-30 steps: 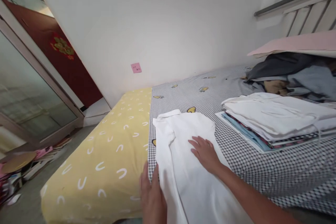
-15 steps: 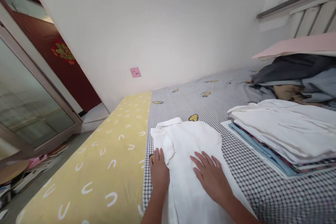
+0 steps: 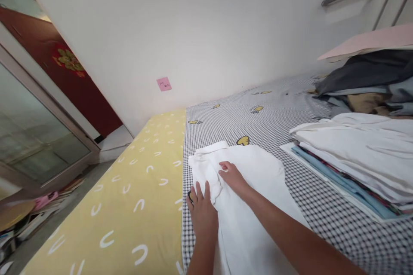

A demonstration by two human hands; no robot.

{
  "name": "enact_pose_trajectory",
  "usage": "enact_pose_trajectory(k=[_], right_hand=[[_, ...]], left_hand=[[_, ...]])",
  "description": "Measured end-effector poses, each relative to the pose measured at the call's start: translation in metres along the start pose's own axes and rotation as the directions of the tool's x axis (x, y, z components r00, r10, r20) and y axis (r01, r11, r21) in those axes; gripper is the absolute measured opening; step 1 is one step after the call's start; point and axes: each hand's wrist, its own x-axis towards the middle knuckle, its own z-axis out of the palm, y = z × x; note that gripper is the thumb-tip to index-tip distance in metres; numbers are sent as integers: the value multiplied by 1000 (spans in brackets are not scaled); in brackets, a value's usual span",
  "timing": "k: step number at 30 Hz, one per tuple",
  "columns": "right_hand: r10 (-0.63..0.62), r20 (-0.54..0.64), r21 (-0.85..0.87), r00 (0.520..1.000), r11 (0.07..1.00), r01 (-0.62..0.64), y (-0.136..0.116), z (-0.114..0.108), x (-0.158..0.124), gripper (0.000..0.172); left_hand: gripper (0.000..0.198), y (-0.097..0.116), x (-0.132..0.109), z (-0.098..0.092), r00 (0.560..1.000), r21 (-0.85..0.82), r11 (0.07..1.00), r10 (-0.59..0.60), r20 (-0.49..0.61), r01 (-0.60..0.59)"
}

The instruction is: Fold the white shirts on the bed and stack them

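Note:
A white shirt lies spread on the checked bedsheet, its collar pointing away from me and its left part folded inward. My left hand rests with spread fingers at the shirt's left edge, by the folded sleeve. Over the upper middle of the shirt is my right hand, its fingers curled and the index bent near the fold below the collar. Nothing shows between the right fingers, and whether they touch the cloth I cannot make out. My forearms cover the shirt's lower part.
Folded clothes are stacked at the right, white on top. Behind them sits a heap of dark and grey clothes under a pink sheet. A yellow patterned cloth covers the bed's left side. A white wall stands behind.
My right hand has moved up and left across the shirt toward the collar, and its fingers have gone from spread to curled. My left hand stays at the left edge. The view has shifted slightly.

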Motion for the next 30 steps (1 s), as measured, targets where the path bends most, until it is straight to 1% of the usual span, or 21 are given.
enact_pose_trajectory(k=[3,6,7,10,11,14,16,20,21,22,24,26,28,30], right_hand=[[76,19,-34,997,997,-76,-10,21,38,44],[100,13,-85,995,992,-99,-17,34,53,43],[92,3,-101,996,991,-92,-18,37,53,39],[51,-55,-132,997,990,-58,-17,44,44,17],[40,-83,-133,996,990,-51,-16,46,41,13],[23,-167,-107,986,993,-41,-9,49,33,19],[14,-211,-78,977,996,-32,-6,49,30,19],[4,-290,-14,957,1000,-8,-2,49,27,9],[0,-310,4,951,1000,2,-1,50,27,10],[-6,-330,22,944,1000,14,0,50,27,16],[-24,-365,54,931,997,46,1,51,27,32],[-42,-392,75,919,994,77,2,50,26,44],[-62,-412,86,909,991,106,3,50,22,50],[-116,-389,23,914,990,136,2,50,14,55]], left_hand=[[78,0,0,6,1000,27,1000,-1,-29,1],[80,-1,-1,17,998,24,1000,-1,-67,2],[81,-2,-1,21,997,17,1000,-2,-76,3],[80,-5,0,29,996,-21,1000,-5,-85,3],[79,-5,0,31,996,-37,999,-6,-87,3],[76,-5,0,32,995,-59,998,-22,-96,17],[75,-4,-1,29,995,-48,999,-25,-94,21],[74,-3,-1,22,998,-39,999,-25,-62,23],[73,-3,-1,21,998,-43,999,-24,-57,22],[73,-3,-1,21,998,-47,999,-22,-55,19],[74,-3,-1,23,997,-51,998,-25,-70,22],[75,-4,-1,27,995,-47,999,-28,-94,24],[77,-4,0,31,992,-30,999,-31,-121,27],[76,-5,0,34,990,-6,1000,-17,-138,17]])
